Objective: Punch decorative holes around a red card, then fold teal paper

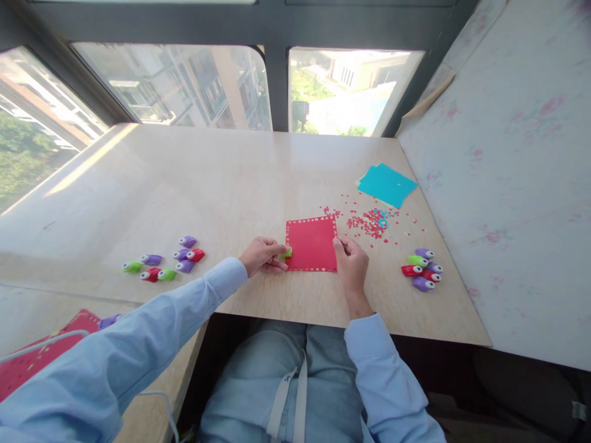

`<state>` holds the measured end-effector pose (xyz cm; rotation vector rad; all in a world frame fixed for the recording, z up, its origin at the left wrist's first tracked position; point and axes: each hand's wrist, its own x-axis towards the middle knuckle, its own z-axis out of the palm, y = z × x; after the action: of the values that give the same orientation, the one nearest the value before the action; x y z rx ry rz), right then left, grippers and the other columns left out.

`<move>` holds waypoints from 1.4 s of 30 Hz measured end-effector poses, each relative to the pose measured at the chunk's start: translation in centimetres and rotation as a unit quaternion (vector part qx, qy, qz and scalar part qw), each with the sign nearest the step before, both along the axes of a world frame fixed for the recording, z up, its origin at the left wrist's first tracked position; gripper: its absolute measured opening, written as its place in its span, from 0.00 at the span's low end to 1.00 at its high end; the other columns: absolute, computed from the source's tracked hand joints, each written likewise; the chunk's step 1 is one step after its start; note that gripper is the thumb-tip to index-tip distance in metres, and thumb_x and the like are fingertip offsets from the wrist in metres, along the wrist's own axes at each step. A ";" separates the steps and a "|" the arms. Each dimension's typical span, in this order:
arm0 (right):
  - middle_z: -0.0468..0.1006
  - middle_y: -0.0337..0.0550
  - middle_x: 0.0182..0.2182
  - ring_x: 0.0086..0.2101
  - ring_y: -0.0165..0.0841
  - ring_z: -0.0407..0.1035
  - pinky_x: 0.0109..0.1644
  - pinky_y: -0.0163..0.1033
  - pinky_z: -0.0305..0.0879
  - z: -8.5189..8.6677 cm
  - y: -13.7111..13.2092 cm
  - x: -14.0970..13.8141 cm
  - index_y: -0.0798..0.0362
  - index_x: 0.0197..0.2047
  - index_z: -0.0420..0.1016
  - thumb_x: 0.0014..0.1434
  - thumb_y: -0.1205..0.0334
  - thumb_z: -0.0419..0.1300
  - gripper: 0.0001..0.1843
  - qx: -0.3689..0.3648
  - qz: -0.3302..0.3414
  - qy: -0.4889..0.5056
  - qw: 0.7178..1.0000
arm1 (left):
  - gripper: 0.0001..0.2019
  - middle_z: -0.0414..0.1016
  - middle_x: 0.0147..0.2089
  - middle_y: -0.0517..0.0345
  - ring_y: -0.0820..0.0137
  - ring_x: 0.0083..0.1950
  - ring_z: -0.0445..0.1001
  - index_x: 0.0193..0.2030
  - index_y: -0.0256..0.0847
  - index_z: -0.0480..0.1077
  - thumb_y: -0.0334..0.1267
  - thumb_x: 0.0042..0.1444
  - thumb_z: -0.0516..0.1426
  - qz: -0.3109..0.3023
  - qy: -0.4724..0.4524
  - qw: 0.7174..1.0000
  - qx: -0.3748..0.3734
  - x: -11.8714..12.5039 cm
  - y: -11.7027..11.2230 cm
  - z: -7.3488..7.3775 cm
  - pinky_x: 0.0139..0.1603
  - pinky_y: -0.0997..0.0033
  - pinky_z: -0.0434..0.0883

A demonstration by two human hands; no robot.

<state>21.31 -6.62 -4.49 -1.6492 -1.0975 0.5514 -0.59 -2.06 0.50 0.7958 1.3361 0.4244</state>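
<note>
A red sheet of paper with small holes punched along its edges lies in front of me, just above the table's front edge. My left hand is closed on a small green craft punch, which sits at the sheet's left edge. The punch is mostly covered by my fingers. At the sheet's right edge, my right hand pinches the paper between thumb and fingers.
Small red and blue punched bits are scattered right of the sheet. Behind them lie blue sheets. Craft punches stand in groups at the left and right. A larger red sheet lies at the lower left, near a white cable.
</note>
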 end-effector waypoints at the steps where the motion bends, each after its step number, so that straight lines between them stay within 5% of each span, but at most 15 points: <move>1: 0.84 0.49 0.36 0.36 0.40 0.76 0.44 0.43 0.68 -0.1 0.0 0.0 0.56 0.40 0.82 0.60 0.52 0.57 0.18 0.002 0.001 0.001 1.000 | 0.20 0.69 0.20 0.64 0.66 0.28 0.80 0.24 0.41 0.57 0.39 0.44 0.68 0.003 -0.002 1.000 0.003 0.1 -0.1 -0.1 0.26 0.71 0.76; 28: 0.83 0.48 0.32 0.34 0.41 0.76 0.43 0.44 0.70 -0.2 0.1 0.2 0.56 0.38 0.82 0.59 0.51 0.58 0.17 0.022 -0.016 0.035 0.999 | 0.18 0.62 0.15 0.67 0.71 0.24 0.76 0.22 0.38 0.65 0.35 0.39 0.72 0.010 -0.013 0.998 -0.058 -0.8 1.4 -0.8 0.21 0.79 0.71; 36: 0.83 0.49 0.35 0.36 0.41 0.76 0.44 0.44 0.70 -0.1 0.1 0.6 0.56 0.38 0.81 0.57 0.50 0.60 0.17 0.047 -0.035 0.076 0.995 | 0.09 0.67 0.15 0.63 0.79 0.16 0.65 0.25 0.36 0.70 0.33 0.50 0.65 0.018 -0.030 0.999 -0.033 -0.8 1.1 -0.8 0.15 0.84 0.61; 42: 0.82 0.48 0.33 0.34 0.39 0.74 0.43 0.43 0.69 -0.3 0.0 1.1 0.58 0.38 0.81 0.58 0.50 0.60 0.18 0.055 -0.059 0.089 0.993 | 0.14 0.64 0.15 0.64 0.79 0.17 0.66 0.23 0.38 0.64 0.35 0.50 0.66 0.040 -0.043 0.998 -0.009 -1.0 0.7 -0.8 0.17 0.82 0.61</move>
<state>22.43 -6.62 -4.81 -1.5267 -0.8799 0.5404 -1.61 -1.40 -0.28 0.7044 1.2926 0.5039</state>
